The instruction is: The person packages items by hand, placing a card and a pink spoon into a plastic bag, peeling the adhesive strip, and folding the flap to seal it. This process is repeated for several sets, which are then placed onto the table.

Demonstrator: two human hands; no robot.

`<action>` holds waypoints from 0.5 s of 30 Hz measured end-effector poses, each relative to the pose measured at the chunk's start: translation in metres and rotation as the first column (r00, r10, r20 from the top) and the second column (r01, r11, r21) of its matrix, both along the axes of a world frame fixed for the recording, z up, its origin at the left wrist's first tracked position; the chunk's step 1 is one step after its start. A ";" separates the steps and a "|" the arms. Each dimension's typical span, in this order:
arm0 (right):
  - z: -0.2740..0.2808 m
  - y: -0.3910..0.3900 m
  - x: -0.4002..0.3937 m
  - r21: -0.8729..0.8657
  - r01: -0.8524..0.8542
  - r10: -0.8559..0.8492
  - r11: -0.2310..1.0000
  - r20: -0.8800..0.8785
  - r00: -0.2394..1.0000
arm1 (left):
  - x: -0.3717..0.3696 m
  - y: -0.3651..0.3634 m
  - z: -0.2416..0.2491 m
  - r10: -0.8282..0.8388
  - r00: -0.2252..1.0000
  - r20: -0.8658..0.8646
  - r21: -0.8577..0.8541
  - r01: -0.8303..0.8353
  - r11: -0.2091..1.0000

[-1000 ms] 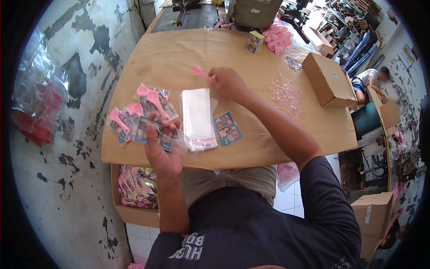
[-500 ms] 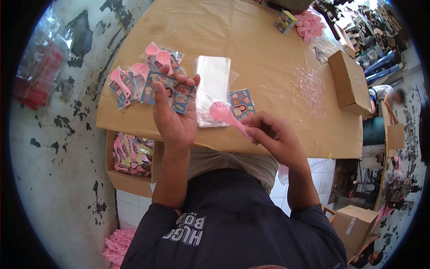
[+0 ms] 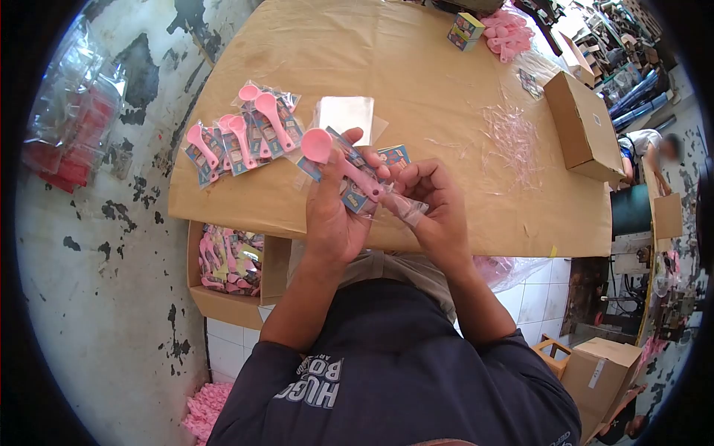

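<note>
My left hand [image 3: 338,215] is wrapped round a blue printed card with a pink spoon [image 3: 363,181] lying over it, the spoon's bowl up by the thumb. Clear plastic film covers the spoon's handle end. My right hand [image 3: 433,212] pinches the loose end of that film just right of the handle. Behind the hands lies a stack of clear bags [image 3: 346,113], and part of a printed card [image 3: 394,155] shows beside the fingers. To the left, several packed pink spoons with cards [image 3: 275,123] lie in an overlapping group on the brown-covered table [image 3: 416,82].
Plastic scraps [image 3: 513,145] lie on the table's right, near a cardboard box [image 3: 584,126]. At the back are a small yellow box [image 3: 465,31] and pink spoons [image 3: 507,36]. An open box of packs [image 3: 230,260] stands below left. Another person [image 3: 643,145] is at far right.
The pink spoon has moved from my right hand onto the card in my left hand. Both hands have come together, and my right hand now holds the film's end.
</note>
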State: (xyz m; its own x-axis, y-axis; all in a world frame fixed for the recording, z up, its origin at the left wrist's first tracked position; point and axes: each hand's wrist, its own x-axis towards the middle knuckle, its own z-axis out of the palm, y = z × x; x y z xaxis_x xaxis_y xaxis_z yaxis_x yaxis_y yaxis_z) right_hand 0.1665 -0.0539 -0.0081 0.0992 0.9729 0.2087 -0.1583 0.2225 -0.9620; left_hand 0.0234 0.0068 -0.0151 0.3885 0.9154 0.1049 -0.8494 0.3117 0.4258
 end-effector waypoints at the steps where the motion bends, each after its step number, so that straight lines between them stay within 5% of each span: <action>1: -0.004 0.001 -0.002 0.015 0.056 -0.056 0.998 0.060 0.997 | 0.002 -0.001 0.000 -0.039 0.999 0.016 -0.027 0.039 0.999; 6: -0.016 0.000 -0.004 0.127 0.257 -0.279 0.958 0.202 0.939 | 0.001 0.001 -0.001 -0.069 0.997 -0.020 0.020 0.069 0.997; 8: -0.001 -0.004 -0.002 0.449 0.306 -0.486 0.840 0.370 0.792 | 0.000 0.001 0.001 -0.101 0.994 -0.049 0.018 0.102 0.995; 9: 0.004 -0.006 0.003 0.448 0.306 -0.486 0.840 0.370 0.792 | 0.000 0.002 0.007 -0.088 0.993 -0.082 -0.028 0.086 0.996; 11: 0.011 -0.011 0.018 0.635 0.024 -0.497 0.772 0.580 0.646 | -0.002 0.005 0.011 -0.075 0.991 -0.115 -0.073 0.067 0.995; 13: 0.008 -0.014 0.021 0.597 0.042 -0.446 0.801 0.549 0.707 | -0.009 0.011 0.011 -0.125 0.989 -0.081 -0.112 0.115 0.987; 15: 0.009 -0.012 0.023 0.491 0.248 -0.457 0.835 0.368 0.810 | -0.014 0.014 0.012 -0.150 0.989 -0.011 -0.117 0.147 0.982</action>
